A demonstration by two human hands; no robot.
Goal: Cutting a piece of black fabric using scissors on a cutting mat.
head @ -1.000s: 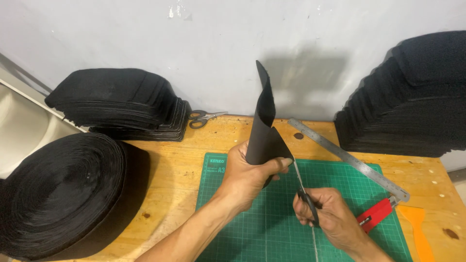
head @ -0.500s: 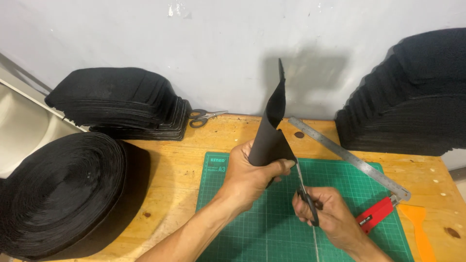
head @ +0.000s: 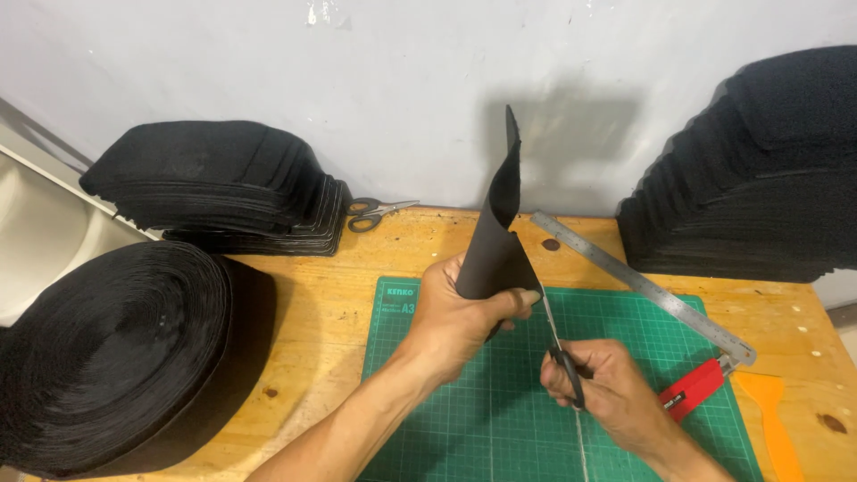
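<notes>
Two hands are working over the green cutting mat (head: pixel 500 419): the left hand (head: pixel 460 317) is gripping a black fabric strip (head: pixel 495 241) standing upright, long axis pointing far, while the right hand (head: pixel 607 393), just right, is closing scissors (head: pixel 561 353) at its base.
</notes>
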